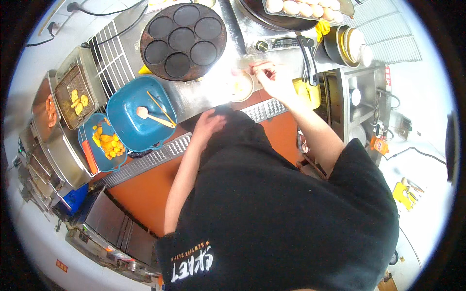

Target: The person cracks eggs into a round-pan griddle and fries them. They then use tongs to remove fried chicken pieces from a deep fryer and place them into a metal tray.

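My right hand point(270, 77) is raised over the steel counter, its fingers curled in a pinch. Bright glare washes out whatever they may hold. Just below and left of those fingers, a round pale container point(241, 88) with light contents stands at the counter's front edge. My left hand point(209, 124) hangs near my body with its fingers apart and nothing in them. Ahead of it lies a dark round pan with several shallow wells point(181, 41), all bare. To its left, a blue basin point(127, 104) holds a pink-headed spatula point(154, 117) and a thin stick-like utensil point(160, 106).
At left, a blue tray point(116, 166) holds yellow pieces beside a fryer basket point(65, 99) with more. Sausages point(51, 111) lie on a metal tray. A frying pan handle point(307, 60) juts out near my right hand. Eggs point(306, 9) and stacked pots point(340, 43) stand at far right.
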Motion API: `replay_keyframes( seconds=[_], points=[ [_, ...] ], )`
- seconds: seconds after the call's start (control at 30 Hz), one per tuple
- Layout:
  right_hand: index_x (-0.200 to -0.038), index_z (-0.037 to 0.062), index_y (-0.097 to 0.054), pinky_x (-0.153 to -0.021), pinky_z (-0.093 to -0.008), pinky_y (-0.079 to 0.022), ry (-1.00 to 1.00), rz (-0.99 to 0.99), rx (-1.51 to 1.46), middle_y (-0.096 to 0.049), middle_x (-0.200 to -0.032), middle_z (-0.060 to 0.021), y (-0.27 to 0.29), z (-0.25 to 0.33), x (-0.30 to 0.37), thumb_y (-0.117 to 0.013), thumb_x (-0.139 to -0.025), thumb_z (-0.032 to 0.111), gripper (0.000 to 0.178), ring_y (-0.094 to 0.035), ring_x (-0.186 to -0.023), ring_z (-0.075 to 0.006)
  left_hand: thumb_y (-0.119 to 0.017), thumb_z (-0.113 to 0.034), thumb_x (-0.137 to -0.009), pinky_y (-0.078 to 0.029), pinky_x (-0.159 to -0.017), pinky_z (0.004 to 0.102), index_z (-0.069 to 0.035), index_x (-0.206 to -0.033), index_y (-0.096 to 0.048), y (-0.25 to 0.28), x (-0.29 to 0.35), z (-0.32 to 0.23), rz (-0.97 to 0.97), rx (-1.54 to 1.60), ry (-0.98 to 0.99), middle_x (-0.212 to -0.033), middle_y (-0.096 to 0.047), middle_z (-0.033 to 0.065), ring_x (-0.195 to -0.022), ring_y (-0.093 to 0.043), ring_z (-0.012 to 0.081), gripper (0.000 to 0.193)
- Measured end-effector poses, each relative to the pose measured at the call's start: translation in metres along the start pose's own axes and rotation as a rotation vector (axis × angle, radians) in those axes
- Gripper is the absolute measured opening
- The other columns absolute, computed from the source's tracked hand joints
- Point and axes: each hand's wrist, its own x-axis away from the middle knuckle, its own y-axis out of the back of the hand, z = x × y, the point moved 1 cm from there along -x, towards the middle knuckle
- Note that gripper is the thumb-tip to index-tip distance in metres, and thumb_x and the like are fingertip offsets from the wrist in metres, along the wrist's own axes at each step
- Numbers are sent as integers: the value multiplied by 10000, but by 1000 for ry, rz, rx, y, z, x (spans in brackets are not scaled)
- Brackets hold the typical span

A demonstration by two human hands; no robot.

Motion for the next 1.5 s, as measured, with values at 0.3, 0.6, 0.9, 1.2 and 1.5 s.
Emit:
replay_keyframes(
  seconds=[0.3, 0.6, 0.9, 1.2, 1.5],
  points=[
    [-937, 23, -796, -663, -243, -562, -98, -30, 88, -813, -1006, -112, -26, -11, 29, -722, -932, 103, 109, -733, -765, -106, -603, -99, -1041, -543, -1083, 407, 13, -1550, -291, -53, -59, -33, -53, 269, -2, -1348, -622, 208, -1264, -657, 282, 607],
    [-999, 23, -805, -714, -298, -584, -22, -186, 206, -803, -993, -138, -19, 22, -54, -699, -934, 140, 172, -745, -760, -177, -635, -105, -1032, -509, -1119, 405, 14, -1557, -319, -41, -48, -34, -65, 289, -114, -1451, -564, 202, -1305, -624, 268, 624],
    [-955, 31, -791, -732, -366, -599, 28, 227, 326, -773, -854, -161, -84, 66, -121, -632, -946, 273, 289, -762, -744, -290, -650, -180, -1046, -499, -1114, 402, 29, -1507, -437, -5, -20, -20, -139, 189, -121, -1437, -603, 198, -1316, -612, 285, 549],
    [-1014, 66, -796, -760, -382, -609, 430, 374, 344, -773, -924, -150, -73, 98, -121, -672, -944, 214, 206, -775, -855, -298, -647, -240, -1049, -521, -1047, 365, 19, -1441, -535, 47, 74, 33, -273, 276, -81, -1319, -688, 173, -1242, -664, 262, 483],
    [-897, 3, -770, -746, -308, -587, -52, 17, 285, -795, -928, -124, -32, 18, -16, -693, -926, 149, 168, -769, -826, -208, -634, -149, -1042, -550, -938, 352, 33, -1243, -657, 157, 158, 231, -832, 285, -18, -1112, -733, 134, -1053, -699, 222, 272]
  ],
)
